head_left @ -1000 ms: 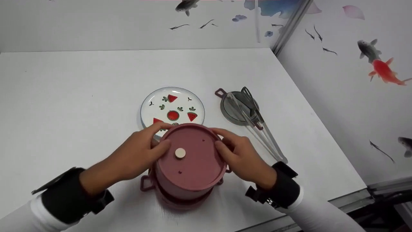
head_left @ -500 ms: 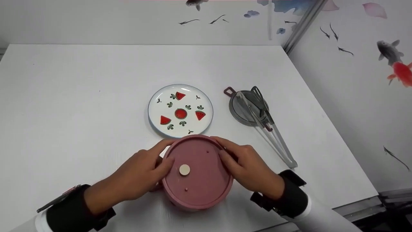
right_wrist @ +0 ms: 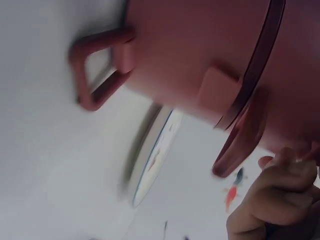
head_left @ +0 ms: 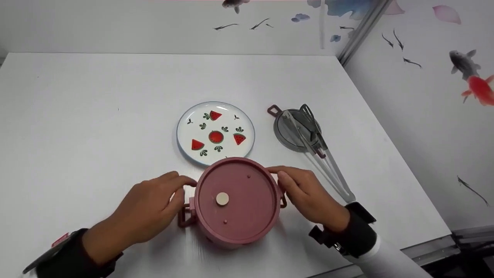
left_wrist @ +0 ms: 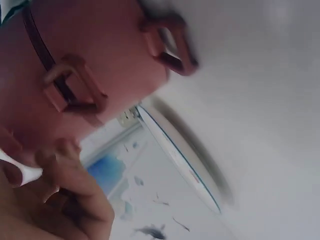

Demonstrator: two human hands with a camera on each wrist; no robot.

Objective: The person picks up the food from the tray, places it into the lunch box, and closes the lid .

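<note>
Pot (head_left: 237, 200) near table (head_left: 96, 116) edge (plate (head_left: 215, 132) beside)

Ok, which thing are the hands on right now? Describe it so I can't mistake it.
On the white table, look at the near edge, just in front of the watermelon plate. There stands a round dusty-pink pot between the left hand and right hand. Unlike the flat plate and grey lid, it is tall, lidded, with a pale knob and loop handles.
</note>
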